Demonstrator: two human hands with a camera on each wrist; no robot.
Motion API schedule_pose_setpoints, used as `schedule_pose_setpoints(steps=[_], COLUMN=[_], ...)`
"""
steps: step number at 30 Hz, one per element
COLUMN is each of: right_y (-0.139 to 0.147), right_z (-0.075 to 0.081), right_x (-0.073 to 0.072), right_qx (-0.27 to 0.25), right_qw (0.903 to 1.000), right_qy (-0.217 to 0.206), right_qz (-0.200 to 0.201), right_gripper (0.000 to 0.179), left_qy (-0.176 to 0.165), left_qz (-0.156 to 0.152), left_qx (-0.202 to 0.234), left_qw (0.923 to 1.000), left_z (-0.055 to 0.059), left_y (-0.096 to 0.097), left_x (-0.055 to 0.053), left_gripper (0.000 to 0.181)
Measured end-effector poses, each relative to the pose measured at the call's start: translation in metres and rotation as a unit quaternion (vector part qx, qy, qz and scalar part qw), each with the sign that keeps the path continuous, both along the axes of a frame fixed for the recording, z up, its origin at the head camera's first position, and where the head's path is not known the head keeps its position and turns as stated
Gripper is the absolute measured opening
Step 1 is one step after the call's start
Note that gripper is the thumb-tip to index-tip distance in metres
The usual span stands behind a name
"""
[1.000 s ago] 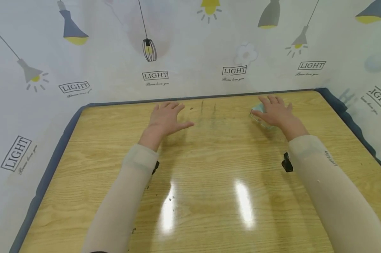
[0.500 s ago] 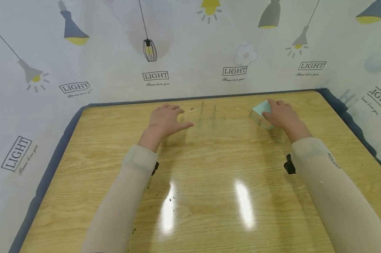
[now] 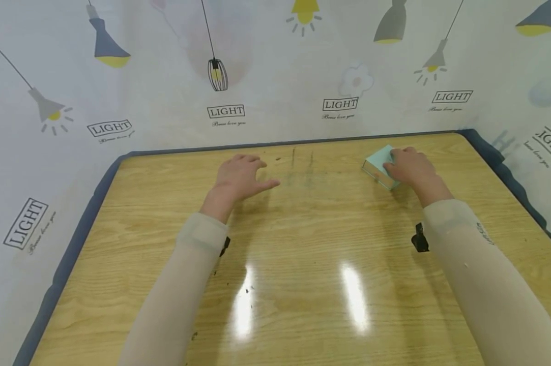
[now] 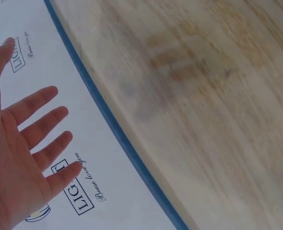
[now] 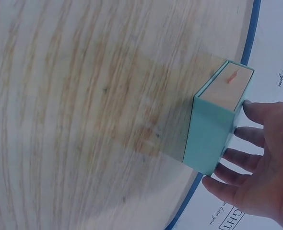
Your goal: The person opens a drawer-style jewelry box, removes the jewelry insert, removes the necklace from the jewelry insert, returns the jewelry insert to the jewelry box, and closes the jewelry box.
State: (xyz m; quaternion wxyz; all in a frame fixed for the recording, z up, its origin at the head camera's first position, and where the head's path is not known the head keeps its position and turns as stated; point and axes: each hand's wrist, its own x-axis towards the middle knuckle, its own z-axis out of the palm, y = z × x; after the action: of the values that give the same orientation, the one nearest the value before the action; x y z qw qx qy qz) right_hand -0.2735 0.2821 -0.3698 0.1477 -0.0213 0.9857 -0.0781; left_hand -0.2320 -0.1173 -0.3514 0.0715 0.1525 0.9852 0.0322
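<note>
Right hand (image 3: 411, 166) shifted, box (image 3: 377, 168) diagonal, long axis unclear.

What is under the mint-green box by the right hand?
Wood-grain tabletop shows beside and in front of the mint-green box in the head view. Whatever lies directly beneath is covered by the box itself, so it cannot be seen.

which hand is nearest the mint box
The right hand, up against the mint box; the left hand hovers well apart from it, over the table.
</note>
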Motion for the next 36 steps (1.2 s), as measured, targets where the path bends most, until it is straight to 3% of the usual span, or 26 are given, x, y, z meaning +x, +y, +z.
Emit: schedule_pose_setpoints(steps=[6,17,26,36], right_y=[-0.001,-0.003,-0.011,-0.027], right_z=[0.005,0.009,0.012,0.015], right_x=[0.001,-0.002,-0.002,0.0], right_qx=[-0.007,-0.046,-0.046,-0.044], right_qw=[0.9999,0.9986,0.9986,0.9987], right_qy=[-0.002,-0.008,-0.018,-0.023], right_qz=[0.007,-0.024,-0.018,-0.012], right_gripper=[0.064,0.068,0.07,0.07], left_qy=[-0.003,-0.012,-0.017,-0.019], left_qz=[0.003,-0.001,-0.009,-0.017], left_qx=[0.004,0.013,0.028,0.016], left_qw=[1.0,0.9998,0.9994,0.9995], left_z=[-0.003,-0.003,-0.002,0.0], left_y=[0.0,0.003,0.009,0.019], left_x=[-0.001,0.0,-0.001,0.0], left_gripper=[0.078,0.075,0.073,0.067])
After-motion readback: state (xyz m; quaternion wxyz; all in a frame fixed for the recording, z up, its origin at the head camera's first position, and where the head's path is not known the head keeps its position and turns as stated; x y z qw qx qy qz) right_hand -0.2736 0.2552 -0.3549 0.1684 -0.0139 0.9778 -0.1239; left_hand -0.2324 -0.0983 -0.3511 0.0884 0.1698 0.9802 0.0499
